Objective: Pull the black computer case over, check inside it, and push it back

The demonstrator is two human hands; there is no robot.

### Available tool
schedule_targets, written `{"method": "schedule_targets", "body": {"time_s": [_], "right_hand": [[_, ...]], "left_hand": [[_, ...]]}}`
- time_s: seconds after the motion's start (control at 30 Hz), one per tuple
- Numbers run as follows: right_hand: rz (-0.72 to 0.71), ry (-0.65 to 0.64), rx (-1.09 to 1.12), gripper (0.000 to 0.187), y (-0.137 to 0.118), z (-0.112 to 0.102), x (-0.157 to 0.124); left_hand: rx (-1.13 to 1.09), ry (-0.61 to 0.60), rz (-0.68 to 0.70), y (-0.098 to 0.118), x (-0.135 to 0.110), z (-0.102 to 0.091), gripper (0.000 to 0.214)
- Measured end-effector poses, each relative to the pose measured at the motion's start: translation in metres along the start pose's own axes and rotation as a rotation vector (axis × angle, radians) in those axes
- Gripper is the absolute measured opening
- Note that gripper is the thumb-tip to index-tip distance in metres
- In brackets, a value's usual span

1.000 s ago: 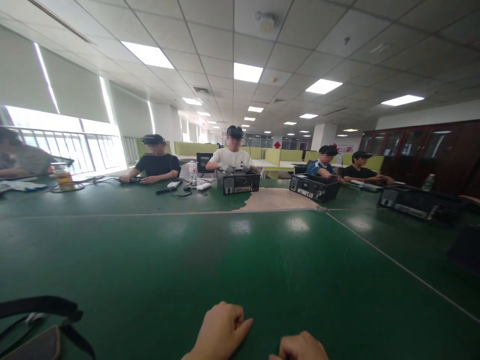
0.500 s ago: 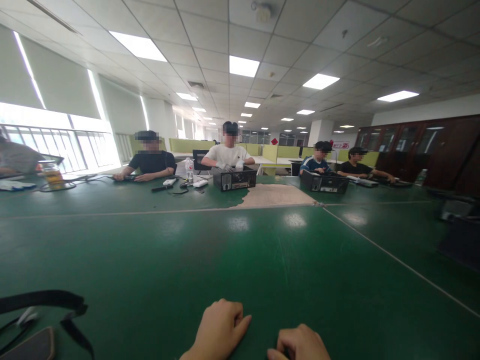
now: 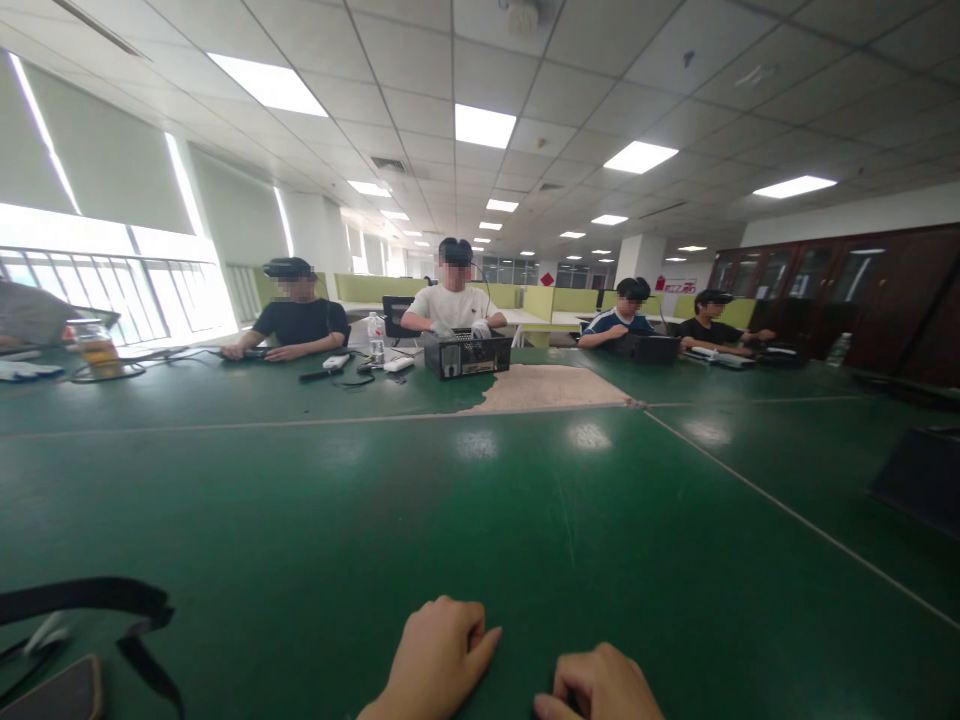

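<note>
My left hand rests on the green tabletop near its close edge, fingers curled under and thumb pointing right. Just to its right, my right hand lies lower in the picture, also with bent fingers, and the bottom edge cuts it off. A gap of bare table separates the two. I see nothing held in either hand. To the left of them, a black strap lies beside a dark phone-like slab, partly out of view.
Across the table a person works in an open computer case. Another person at the right has a dark case. A water bottle, a jar of amber liquid and cables stand further left. A dark object sits at the right edge.
My hands have stayed put. Across the table, the right-hand computer case has been turned and shifted back by the person there. A grey item at the far right edge no longer shows.
</note>
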State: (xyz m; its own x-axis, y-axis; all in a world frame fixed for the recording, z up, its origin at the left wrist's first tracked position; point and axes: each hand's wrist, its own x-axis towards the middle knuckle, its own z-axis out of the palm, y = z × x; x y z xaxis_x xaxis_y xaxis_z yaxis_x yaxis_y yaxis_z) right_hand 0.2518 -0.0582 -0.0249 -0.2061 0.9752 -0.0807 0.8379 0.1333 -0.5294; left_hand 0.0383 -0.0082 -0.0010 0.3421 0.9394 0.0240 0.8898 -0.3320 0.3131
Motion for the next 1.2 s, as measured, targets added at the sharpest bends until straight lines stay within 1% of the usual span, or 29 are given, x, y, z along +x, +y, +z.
{"method": "schedule_targets", "body": {"time_s": [0.13,0.33,0.53,0.73,1.2], "right_hand": [[-0.004,0.001,-0.002,0.028,0.0014,0.0012,0.0005],[-0.025,0.016,-0.017,0.029,-0.0006,-0.0015,-0.0018],[-0.004,0.010,-0.043,0.028,-0.0063,-0.0058,-0.0043],[0.001,0.012,-0.041,0.027,-0.0062,-0.0073,-0.0042],[0.010,0.015,-0.059,0.026,-0.0082,-0.0081,-0.0046]], "left_hand": [[0.005,-0.009,0.002,0.0010,0.0007,-0.0016,0.030],[0.019,0.009,0.015,-0.0004,0.0021,0.0014,0.031],[0.024,0.003,0.013,-0.0005,0.0017,0.0030,0.031],[0.035,-0.005,0.003,-0.0002,0.0016,0.0043,0.031],[0.011,0.039,0.027,-0.0019,0.0039,0.0060,0.030]]}}
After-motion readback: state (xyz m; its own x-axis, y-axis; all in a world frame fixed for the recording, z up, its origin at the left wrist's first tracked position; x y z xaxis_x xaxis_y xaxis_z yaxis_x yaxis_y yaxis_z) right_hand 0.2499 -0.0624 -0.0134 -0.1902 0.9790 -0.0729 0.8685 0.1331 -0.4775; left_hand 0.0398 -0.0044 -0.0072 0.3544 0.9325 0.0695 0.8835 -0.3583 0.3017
